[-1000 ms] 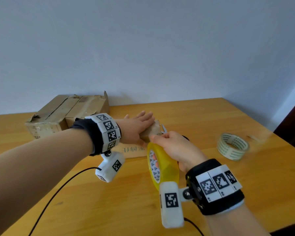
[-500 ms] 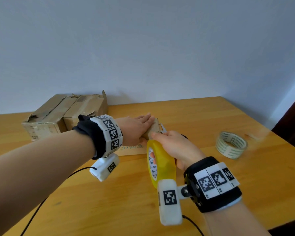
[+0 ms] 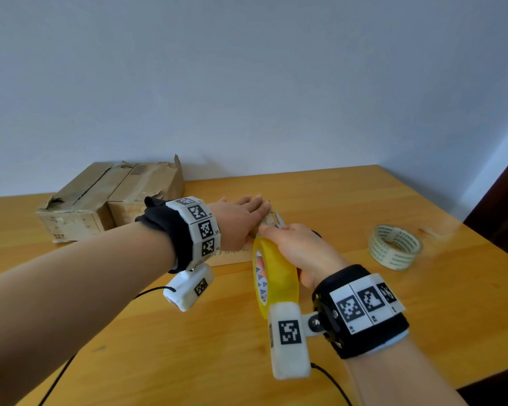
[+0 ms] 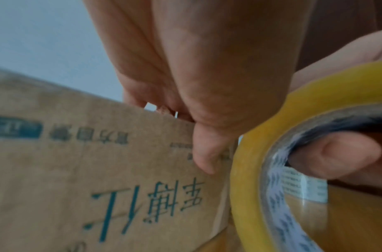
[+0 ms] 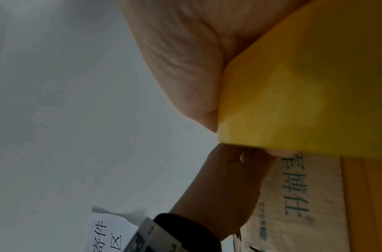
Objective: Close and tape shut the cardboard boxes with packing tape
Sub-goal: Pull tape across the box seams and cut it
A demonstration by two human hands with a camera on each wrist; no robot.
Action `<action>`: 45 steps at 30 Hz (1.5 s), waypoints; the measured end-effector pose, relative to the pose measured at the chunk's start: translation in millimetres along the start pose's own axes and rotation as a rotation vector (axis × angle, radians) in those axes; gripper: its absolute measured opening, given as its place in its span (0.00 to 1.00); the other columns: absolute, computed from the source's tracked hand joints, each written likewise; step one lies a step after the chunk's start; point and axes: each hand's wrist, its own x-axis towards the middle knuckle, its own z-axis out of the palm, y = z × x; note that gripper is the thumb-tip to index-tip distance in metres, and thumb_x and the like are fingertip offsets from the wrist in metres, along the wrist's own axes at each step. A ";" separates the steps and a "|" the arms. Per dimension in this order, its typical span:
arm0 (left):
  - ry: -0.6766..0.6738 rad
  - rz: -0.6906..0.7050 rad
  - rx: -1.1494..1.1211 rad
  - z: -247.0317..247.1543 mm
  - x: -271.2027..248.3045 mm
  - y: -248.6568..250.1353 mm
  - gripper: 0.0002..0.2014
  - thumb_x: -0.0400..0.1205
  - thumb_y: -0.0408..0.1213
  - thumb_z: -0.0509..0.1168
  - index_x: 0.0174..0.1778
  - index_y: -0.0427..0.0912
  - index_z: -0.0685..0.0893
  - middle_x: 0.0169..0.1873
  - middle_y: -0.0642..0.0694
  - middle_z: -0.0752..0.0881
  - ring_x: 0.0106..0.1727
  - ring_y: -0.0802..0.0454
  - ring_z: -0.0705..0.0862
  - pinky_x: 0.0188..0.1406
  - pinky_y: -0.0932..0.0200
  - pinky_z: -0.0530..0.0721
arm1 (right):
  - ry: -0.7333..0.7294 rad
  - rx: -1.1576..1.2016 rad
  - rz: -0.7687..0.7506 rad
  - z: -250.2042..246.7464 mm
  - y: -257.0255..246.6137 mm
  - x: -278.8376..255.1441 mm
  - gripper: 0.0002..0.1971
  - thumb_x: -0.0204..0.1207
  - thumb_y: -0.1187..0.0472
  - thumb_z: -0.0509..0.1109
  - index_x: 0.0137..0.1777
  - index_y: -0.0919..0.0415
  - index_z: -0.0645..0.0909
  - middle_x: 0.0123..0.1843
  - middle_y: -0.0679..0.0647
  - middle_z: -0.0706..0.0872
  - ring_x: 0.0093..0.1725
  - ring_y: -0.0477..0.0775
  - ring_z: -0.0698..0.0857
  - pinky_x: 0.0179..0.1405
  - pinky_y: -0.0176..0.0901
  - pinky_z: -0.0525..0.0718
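A small printed cardboard box (image 3: 232,257) lies mid-table. My left hand (image 3: 238,218) lies flat on its top with straight fingers, and the thumb hangs down the front face of the box (image 4: 99,170). My right hand (image 3: 299,247) grips a yellow packing tape roll (image 3: 276,279) at the box's right end. The right thumb (image 4: 336,153) is hooked through the core of the roll (image 4: 246,170). The right wrist view shows the roll (image 5: 315,85) close above the box (image 5: 304,204). Both hands hide most of the box top.
Two worn cardboard boxes (image 3: 109,200) stand side by side at the back left, by the wall. A clear tape roll (image 3: 395,250) lies flat on the wooden table (image 3: 159,361) at the right. A black cable (image 3: 62,373) trails along the near left.
My left hand has sunk flatter onto the box top. The right hand with the yellow roll has stayed at the box's right end.
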 end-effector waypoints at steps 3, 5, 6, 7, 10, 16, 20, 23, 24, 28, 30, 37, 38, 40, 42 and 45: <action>0.087 -0.019 -0.184 1.0 -7.8 -3.9 0.47 0.87 0.44 0.62 0.85 0.40 0.29 0.87 0.43 0.40 0.87 0.50 0.43 0.86 0.46 0.48 | -0.016 -0.020 -0.007 -0.4 0.2 -0.1 0.18 0.88 0.52 0.68 0.61 0.70 0.83 0.37 0.66 0.90 0.28 0.59 0.87 0.35 0.47 0.90; 0.148 -0.061 -0.321 1.2 -11.9 -8.5 0.54 0.82 0.47 0.70 0.85 0.40 0.31 0.87 0.42 0.45 0.87 0.47 0.51 0.84 0.50 0.55 | -0.020 -0.023 -0.014 -1.3 0.6 0.5 0.19 0.88 0.52 0.67 0.61 0.71 0.84 0.38 0.66 0.90 0.29 0.59 0.87 0.37 0.48 0.89; 0.181 -0.066 -0.359 0.1 -13.9 -10.7 0.55 0.79 0.48 0.73 0.86 0.41 0.36 0.87 0.42 0.50 0.86 0.46 0.58 0.82 0.50 0.62 | -0.025 -0.021 -0.016 -1.5 0.7 1.2 0.19 0.88 0.52 0.68 0.61 0.71 0.84 0.38 0.66 0.90 0.30 0.60 0.87 0.38 0.49 0.89; 0.217 -0.056 -0.361 -0.7 -14.6 -13.0 0.54 0.77 0.48 0.75 0.87 0.42 0.41 0.86 0.43 0.54 0.84 0.47 0.63 0.80 0.51 0.67 | -0.029 -0.021 -0.014 -1.4 0.7 1.9 0.19 0.88 0.52 0.68 0.61 0.71 0.84 0.38 0.67 0.89 0.30 0.61 0.87 0.39 0.50 0.89; 0.262 0.049 -0.226 -2.4 -13.2 -14.3 0.43 0.81 0.42 0.71 0.87 0.45 0.53 0.87 0.48 0.54 0.86 0.53 0.55 0.82 0.53 0.61 | -0.035 -0.029 -0.007 0.1 -0.2 2.9 0.18 0.87 0.52 0.69 0.59 0.71 0.84 0.37 0.67 0.89 0.30 0.61 0.86 0.38 0.49 0.89; 0.158 0.136 -0.083 10.7 -4.0 -8.3 0.30 0.91 0.36 0.53 0.88 0.42 0.49 0.88 0.45 0.49 0.88 0.50 0.47 0.86 0.53 0.51 | -0.009 0.001 0.007 0.2 0.1 5.1 0.17 0.88 0.53 0.68 0.59 0.70 0.84 0.36 0.66 0.90 0.29 0.60 0.87 0.36 0.48 0.89; 0.150 0.107 -0.092 12.9 -2.4 -5.2 0.30 0.91 0.35 0.50 0.88 0.41 0.46 0.88 0.43 0.46 0.88 0.48 0.45 0.86 0.52 0.47 | 0.009 0.018 0.012 1.2 1.6 7.2 0.17 0.87 0.53 0.68 0.60 0.70 0.84 0.36 0.66 0.90 0.29 0.61 0.87 0.36 0.48 0.89; 0.141 0.092 -0.128 15.3 -3.1 -4.6 0.32 0.90 0.31 0.50 0.88 0.42 0.42 0.87 0.43 0.43 0.88 0.48 0.42 0.86 0.53 0.45 | 0.023 0.032 0.007 0.0 3.0 8.7 0.17 0.87 0.53 0.68 0.57 0.70 0.85 0.37 0.67 0.90 0.31 0.62 0.87 0.43 0.53 0.89; 0.145 0.086 -0.139 16.1 -2.8 -4.6 0.33 0.90 0.29 0.51 0.87 0.43 0.41 0.87 0.44 0.42 0.88 0.49 0.42 0.85 0.54 0.44 | 0.023 0.036 0.004 -0.1 3.4 9.6 0.18 0.87 0.53 0.68 0.56 0.71 0.85 0.37 0.68 0.90 0.32 0.63 0.87 0.46 0.56 0.89; 0.140 0.066 -0.176 16.0 -0.8 -1.1 0.39 0.86 0.23 0.54 0.87 0.45 0.39 0.87 0.45 0.40 0.87 0.49 0.40 0.84 0.55 0.42 | 0.014 0.035 0.012 1.0 4.3 9.0 0.20 0.86 0.52 0.69 0.61 0.72 0.83 0.36 0.67 0.90 0.31 0.63 0.88 0.43 0.52 0.90; 0.137 0.059 -0.168 14.5 -0.9 0.3 0.39 0.86 0.23 0.55 0.87 0.45 0.39 0.87 0.45 0.40 0.87 0.48 0.40 0.84 0.54 0.43 | 0.006 0.044 0.012 1.8 4.3 7.7 0.21 0.86 0.52 0.69 0.63 0.73 0.83 0.36 0.66 0.90 0.30 0.62 0.88 0.37 0.48 0.91; 0.131 -0.074 -0.145 7.9 -1.1 -10.2 0.35 0.88 0.48 0.59 0.84 0.68 0.45 0.86 0.42 0.36 0.87 0.38 0.38 0.84 0.31 0.45 | 0.018 0.040 -0.001 4.0 3.5 5.4 0.19 0.87 0.51 0.68 0.57 0.70 0.85 0.35 0.65 0.89 0.29 0.61 0.88 0.40 0.50 0.90; 0.124 -0.078 -0.141 9.7 -0.7 -11.6 0.36 0.87 0.50 0.60 0.83 0.70 0.43 0.87 0.43 0.42 0.87 0.38 0.45 0.83 0.31 0.51 | 0.019 0.042 0.003 4.5 3.2 5.5 0.19 0.87 0.51 0.68 0.58 0.71 0.85 0.35 0.65 0.89 0.28 0.61 0.88 0.39 0.50 0.89; 0.139 -0.079 -0.110 12.1 -2.0 -13.4 0.35 0.87 0.53 0.58 0.82 0.73 0.41 0.86 0.45 0.53 0.85 0.41 0.56 0.80 0.34 0.60 | 0.017 0.048 0.010 4.7 2.2 4.8 0.20 0.88 0.51 0.68 0.61 0.71 0.84 0.36 0.65 0.89 0.28 0.60 0.88 0.37 0.49 0.90; 0.152 -0.069 -0.121 10.7 -3.1 -16.7 0.33 0.88 0.53 0.55 0.82 0.73 0.41 0.84 0.47 0.58 0.83 0.42 0.60 0.79 0.36 0.62 | 0.018 0.069 -0.006 4.5 1.4 3.0 0.19 0.87 0.51 0.70 0.62 0.69 0.84 0.39 0.65 0.90 0.30 0.59 0.89 0.39 0.50 0.90; 0.137 -0.059 -0.240 1.8 -4.2 -26.5 0.30 0.89 0.53 0.53 0.83 0.72 0.45 0.75 0.48 0.70 0.76 0.42 0.72 0.73 0.40 0.72 | 0.097 0.047 -0.082 2.5 -0.6 -2.1 0.26 0.83 0.51 0.75 0.75 0.60 0.74 0.64 0.58 0.88 0.41 0.49 0.91 0.39 0.45 0.89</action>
